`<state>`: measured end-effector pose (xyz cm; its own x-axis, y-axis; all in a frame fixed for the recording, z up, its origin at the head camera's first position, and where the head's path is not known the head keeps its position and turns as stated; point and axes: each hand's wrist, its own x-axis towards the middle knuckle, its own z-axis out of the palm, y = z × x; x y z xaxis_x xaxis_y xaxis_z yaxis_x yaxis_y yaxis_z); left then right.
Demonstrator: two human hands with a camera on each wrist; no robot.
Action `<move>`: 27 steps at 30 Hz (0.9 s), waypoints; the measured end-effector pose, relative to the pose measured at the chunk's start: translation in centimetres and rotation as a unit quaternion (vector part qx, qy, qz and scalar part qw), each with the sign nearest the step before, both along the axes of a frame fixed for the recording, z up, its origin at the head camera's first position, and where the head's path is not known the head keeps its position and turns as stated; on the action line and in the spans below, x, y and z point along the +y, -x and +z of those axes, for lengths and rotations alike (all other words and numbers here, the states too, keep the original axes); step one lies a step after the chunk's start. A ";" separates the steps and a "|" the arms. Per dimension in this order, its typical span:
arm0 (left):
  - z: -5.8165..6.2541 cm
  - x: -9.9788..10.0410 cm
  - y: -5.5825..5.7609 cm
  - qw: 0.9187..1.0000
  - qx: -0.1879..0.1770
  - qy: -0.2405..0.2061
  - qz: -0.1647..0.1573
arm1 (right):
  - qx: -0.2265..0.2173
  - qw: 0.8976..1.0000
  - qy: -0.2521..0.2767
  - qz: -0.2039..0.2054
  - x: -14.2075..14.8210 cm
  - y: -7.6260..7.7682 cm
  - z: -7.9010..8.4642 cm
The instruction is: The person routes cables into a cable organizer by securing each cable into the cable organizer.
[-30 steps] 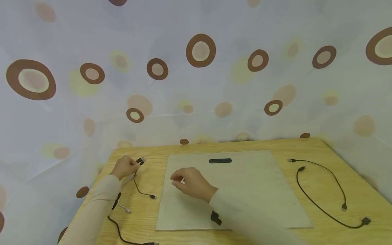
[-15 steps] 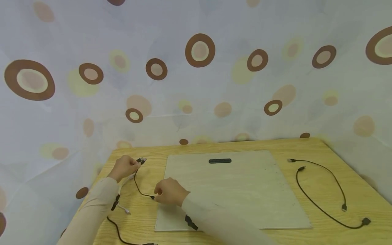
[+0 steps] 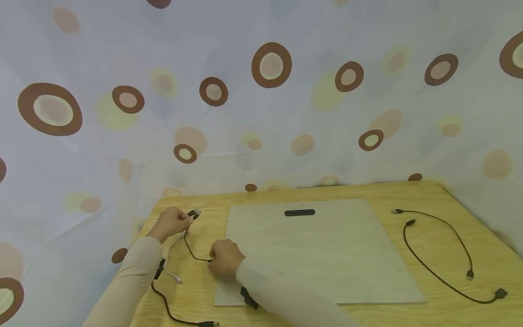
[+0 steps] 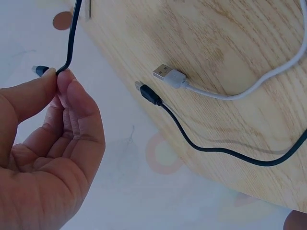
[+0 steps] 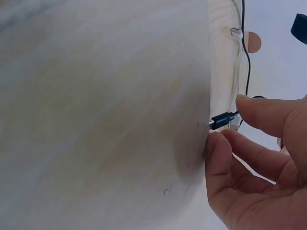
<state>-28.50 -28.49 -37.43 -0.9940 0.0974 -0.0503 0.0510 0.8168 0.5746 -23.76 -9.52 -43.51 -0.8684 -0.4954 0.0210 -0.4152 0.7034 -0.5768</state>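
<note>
My left hand [image 3: 171, 222] pinches a thin black USB cable close behind one plug [image 4: 41, 70], thumb against forefinger. From there the cord [image 3: 189, 247] curves down over the wood to my right hand [image 3: 226, 259]. That hand has its thumb and curled fingers around the cable's small far plug [image 5: 222, 120], by the left edge of the pale board [image 3: 310, 254]. Close to my left hand lie a white USB cable [image 4: 230, 97] and another black cable's plug [image 4: 149, 95].
A thicker black cord [image 3: 165, 302] runs along the front left of the wooden table [image 3: 196, 290]. Two black cables [image 3: 459, 238] [image 3: 443, 282] lie at the right. A dark flat bar [image 3: 300, 212] sits at the board's back edge. A patterned sheet [image 3: 302, 113] stands behind.
My right hand has moved left and down from above the board to the cable's small plug and closed around it. My left hand keeps its hold, almost still.
</note>
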 end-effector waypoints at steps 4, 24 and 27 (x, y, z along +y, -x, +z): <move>-0.2 0.2 0.1 1.000 0.001 0.000 0.000 | 0.027 1.000 -0.007 -0.007 -0.2 0.1 -0.5; 0.2 0.6 -0.5 1.000 -0.010 -0.005 -0.003 | 0.048 0.998 -0.007 -0.047 -0.9 -0.3 -1.5; 0.2 0.5 -0.4 1.000 -0.009 -0.006 0.000 | 0.041 0.998 0.001 -0.045 -0.8 -0.2 -1.5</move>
